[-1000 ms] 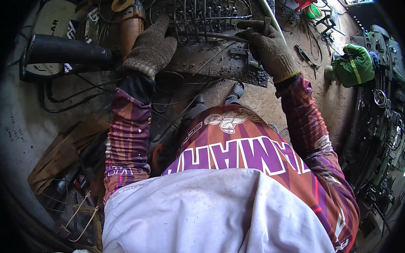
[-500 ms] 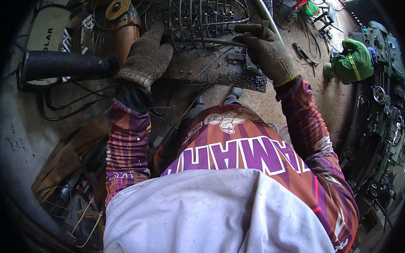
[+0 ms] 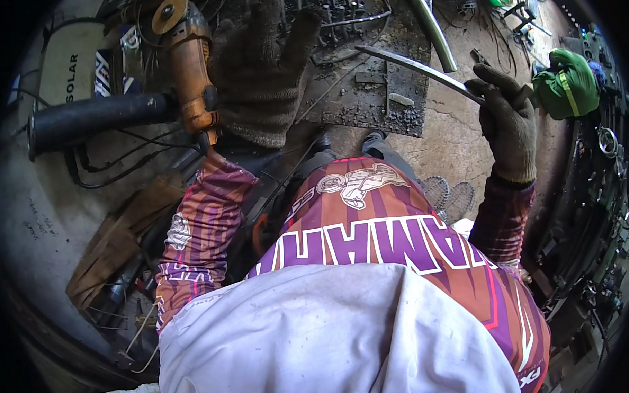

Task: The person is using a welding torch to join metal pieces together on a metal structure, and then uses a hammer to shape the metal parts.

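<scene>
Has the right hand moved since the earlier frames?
Yes. The right hand, holding a thin metal bar, has come off the dark steel plate toward the right, nearer the green glove.

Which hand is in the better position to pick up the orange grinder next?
Left. The left hand hovers open right beside the grinder, fingers spread, apparently holding nothing. The right hand is far from it and already has its grip on a thin curved metal strip.

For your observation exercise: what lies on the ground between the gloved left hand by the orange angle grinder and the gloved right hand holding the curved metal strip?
In the head view, a dark, grimy metal plate lies between the left hand and the right hand.
</scene>
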Demonstrator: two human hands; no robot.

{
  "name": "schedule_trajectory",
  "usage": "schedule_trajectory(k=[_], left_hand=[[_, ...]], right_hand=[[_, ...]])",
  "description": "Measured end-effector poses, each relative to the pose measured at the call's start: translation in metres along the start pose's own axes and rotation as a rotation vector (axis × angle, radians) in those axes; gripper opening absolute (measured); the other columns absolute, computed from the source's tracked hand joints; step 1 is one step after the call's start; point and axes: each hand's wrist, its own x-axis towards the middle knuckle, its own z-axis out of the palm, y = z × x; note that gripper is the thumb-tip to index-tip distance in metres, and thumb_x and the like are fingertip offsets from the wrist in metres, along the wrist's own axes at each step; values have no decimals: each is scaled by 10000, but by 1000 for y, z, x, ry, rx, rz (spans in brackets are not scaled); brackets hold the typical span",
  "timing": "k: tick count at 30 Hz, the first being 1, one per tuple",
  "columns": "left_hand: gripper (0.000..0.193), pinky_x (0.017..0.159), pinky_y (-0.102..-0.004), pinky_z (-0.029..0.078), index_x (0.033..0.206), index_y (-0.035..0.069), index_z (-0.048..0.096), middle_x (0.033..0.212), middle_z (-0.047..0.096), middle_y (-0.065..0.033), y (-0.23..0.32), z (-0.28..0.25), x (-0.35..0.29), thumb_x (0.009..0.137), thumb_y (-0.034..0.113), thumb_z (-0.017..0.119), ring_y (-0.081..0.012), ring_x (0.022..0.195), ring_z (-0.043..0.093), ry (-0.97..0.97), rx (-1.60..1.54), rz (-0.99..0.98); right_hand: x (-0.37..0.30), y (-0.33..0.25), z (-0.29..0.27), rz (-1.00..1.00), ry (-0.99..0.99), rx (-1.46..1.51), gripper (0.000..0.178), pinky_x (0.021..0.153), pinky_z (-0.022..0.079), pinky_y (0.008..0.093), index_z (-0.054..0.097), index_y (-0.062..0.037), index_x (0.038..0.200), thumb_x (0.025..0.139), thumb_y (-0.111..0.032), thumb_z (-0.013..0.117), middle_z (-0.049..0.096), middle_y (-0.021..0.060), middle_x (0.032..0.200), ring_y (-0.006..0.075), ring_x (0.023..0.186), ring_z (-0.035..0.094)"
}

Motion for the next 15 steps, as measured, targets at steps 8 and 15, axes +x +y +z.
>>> schedule_trajectory(k=[8,15], left_hand=[[1077,840,-458,570,1499,284,465,1472,444,-195,6,21,-6,558,373,983,-385,1128,619,-65,11,46],[874,810,-447,572,1472,257,490,1398,496,-185,13,6,9,694,251,888,-357,1032,640,-2,30,21]], right_hand=[[-12,13,-18,6,111,114,373,440,316,184,630,42,1295,979,-154,600,739,182,1037,19,516,441],[-8,16,-16,-19,62,150,378,444,328,183,630,30,1305,977,-157,605,736,192,1045,23,523,449]])
